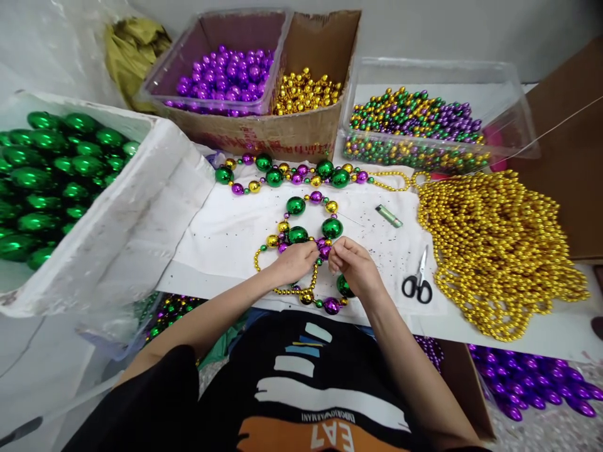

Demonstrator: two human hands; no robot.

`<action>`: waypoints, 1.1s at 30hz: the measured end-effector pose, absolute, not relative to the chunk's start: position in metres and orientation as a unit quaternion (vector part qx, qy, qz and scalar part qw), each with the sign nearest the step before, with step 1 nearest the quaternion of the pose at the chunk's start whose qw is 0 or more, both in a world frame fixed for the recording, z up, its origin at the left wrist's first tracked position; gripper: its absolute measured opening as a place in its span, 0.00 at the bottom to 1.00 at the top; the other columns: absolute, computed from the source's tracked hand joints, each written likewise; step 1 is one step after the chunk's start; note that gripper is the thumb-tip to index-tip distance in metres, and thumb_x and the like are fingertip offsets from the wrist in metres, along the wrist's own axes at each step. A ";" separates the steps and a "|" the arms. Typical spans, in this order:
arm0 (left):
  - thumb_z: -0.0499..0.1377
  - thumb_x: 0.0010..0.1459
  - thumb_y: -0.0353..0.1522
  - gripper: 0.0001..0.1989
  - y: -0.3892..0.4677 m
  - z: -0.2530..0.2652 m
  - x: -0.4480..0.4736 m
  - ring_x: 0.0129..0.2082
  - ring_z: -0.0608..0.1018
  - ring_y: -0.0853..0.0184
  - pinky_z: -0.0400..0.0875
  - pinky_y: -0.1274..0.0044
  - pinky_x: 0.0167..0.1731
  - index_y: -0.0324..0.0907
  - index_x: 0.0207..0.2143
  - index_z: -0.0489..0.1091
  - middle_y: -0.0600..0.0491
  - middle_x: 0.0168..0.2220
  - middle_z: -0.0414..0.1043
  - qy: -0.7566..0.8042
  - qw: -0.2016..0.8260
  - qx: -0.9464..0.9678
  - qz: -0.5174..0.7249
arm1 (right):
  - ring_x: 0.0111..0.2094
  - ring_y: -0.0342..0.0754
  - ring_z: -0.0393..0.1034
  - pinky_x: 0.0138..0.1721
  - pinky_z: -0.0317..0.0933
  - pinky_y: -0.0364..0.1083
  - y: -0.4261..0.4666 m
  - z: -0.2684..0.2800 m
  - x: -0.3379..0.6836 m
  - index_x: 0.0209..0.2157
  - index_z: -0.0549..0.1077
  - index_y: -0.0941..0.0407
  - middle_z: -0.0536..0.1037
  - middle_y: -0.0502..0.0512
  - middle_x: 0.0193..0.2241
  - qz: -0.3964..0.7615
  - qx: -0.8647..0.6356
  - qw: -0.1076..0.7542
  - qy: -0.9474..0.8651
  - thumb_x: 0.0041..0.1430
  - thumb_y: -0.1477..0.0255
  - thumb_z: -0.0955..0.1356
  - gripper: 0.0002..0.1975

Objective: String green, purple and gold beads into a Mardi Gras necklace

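Note:
A bead necklace (331, 228) of large green, purple and gold beads lies looped on the white cloth, with a thin gold bead chain (257, 262) at its left. My left hand (298, 262) is closed in a pinch at the middle of the necklace, beside a purple bead. Close to its right, my right hand (351, 258) is also closed, thumb against curled fingers, at the other side of the purple beads. Whatever the fingertips pinch is too small to make out. A thin needle-like line (349, 220) shows on the cloth just above my right hand.
Black-handled scissors (418, 284) and a green lighter (389, 216) lie to the right. A gold bead-chain heap (494, 251) covers the right side. Behind are a finished-looking strand (296, 174), a cardboard box (245, 135) and a clear bin (447, 147). A white foam box (183, 163) stands left.

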State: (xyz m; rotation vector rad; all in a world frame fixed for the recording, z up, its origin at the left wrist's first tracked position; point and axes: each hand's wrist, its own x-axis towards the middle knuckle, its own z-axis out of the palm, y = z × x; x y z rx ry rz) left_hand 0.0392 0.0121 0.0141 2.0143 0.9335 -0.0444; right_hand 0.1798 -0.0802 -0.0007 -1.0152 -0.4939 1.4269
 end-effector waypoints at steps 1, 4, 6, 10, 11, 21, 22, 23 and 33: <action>0.50 0.63 0.31 0.12 0.012 0.015 0.040 0.27 0.67 0.67 0.55 0.75 0.29 0.43 0.25 0.59 0.56 0.24 0.65 0.383 0.447 0.808 -0.019 | 0.20 0.40 0.57 0.22 0.55 0.41 -0.080 0.000 0.181 0.24 0.67 0.56 0.59 0.44 0.18 0.617 -0.442 0.614 -0.216 0.54 0.62 0.73 0.16; 0.51 0.60 0.28 0.09 0.010 0.017 0.042 0.27 0.66 0.69 0.56 0.76 0.29 0.42 0.25 0.60 0.57 0.24 0.63 0.390 0.491 0.778 -0.022 | 0.20 0.39 0.55 0.20 0.56 0.40 -0.077 0.004 0.185 0.25 0.67 0.56 0.59 0.44 0.18 0.611 -0.444 0.619 -0.216 0.54 0.62 0.73 0.16; 0.52 0.58 0.27 0.08 0.008 0.019 0.041 0.25 0.63 0.71 0.56 0.78 0.28 0.41 0.25 0.60 0.58 0.23 0.61 0.379 0.562 0.735 -0.026 | 0.19 0.39 0.54 0.19 0.55 0.39 -0.076 0.007 0.187 0.25 0.67 0.56 0.58 0.44 0.18 0.614 -0.437 0.621 -0.215 0.55 0.63 0.73 0.15; 0.54 0.59 0.34 0.09 0.009 0.021 0.031 0.19 0.55 0.75 0.49 0.80 0.20 0.41 0.27 0.60 0.60 0.21 0.55 0.356 0.692 0.626 -0.050 | 0.19 0.39 0.53 0.18 0.55 0.39 -0.078 0.013 0.189 0.25 0.68 0.56 0.57 0.44 0.18 0.628 -0.416 0.623 -0.211 0.55 0.65 0.73 0.14; 0.55 0.59 0.36 0.10 0.011 0.021 0.029 0.18 0.54 0.76 0.48 0.80 0.19 0.41 0.27 0.60 0.61 0.21 0.54 0.350 0.708 0.611 -0.056 | 0.19 0.39 0.53 0.18 0.55 0.39 -0.078 0.014 0.188 0.25 0.67 0.56 0.58 0.44 0.18 0.629 -0.413 0.625 -0.208 0.55 0.65 0.73 0.14; 0.61 0.54 0.38 0.16 0.028 0.036 0.025 0.21 0.57 0.76 0.51 0.81 0.22 0.40 0.21 0.60 0.61 0.19 0.54 0.312 0.643 0.699 -0.019 | 0.19 0.39 0.53 0.20 0.58 0.40 -0.074 0.018 0.182 0.25 0.67 0.55 0.58 0.43 0.17 0.627 -0.402 0.633 -0.214 0.55 0.64 0.73 0.15; 0.60 0.54 0.37 0.16 0.029 0.037 0.024 0.21 0.57 0.76 0.51 0.80 0.23 0.40 0.20 0.59 0.61 0.19 0.54 0.316 0.636 0.704 -0.013 | 0.19 0.39 0.53 0.21 0.58 0.41 -0.074 0.019 0.182 0.25 0.67 0.55 0.58 0.43 0.17 0.624 -0.404 0.634 -0.216 0.55 0.64 0.73 0.15; 0.60 0.54 0.36 0.16 0.031 0.039 0.024 0.21 0.57 0.76 0.51 0.80 0.23 0.40 0.20 0.59 0.61 0.19 0.54 0.317 0.635 0.704 -0.013 | 0.20 0.39 0.53 0.21 0.59 0.41 -0.075 0.019 0.181 0.25 0.67 0.55 0.58 0.43 0.17 0.620 -0.407 0.634 -0.219 0.55 0.64 0.73 0.15; 0.60 0.57 0.33 0.11 0.081 0.177 0.048 0.20 0.60 0.79 0.53 0.83 0.22 0.38 0.24 0.64 0.61 0.20 0.58 0.195 0.547 0.805 0.121 | 0.20 0.39 0.49 0.21 0.54 0.42 -0.016 0.153 0.220 0.23 0.63 0.53 0.52 0.43 0.18 0.501 -0.381 0.648 -0.430 0.57 0.59 0.72 0.19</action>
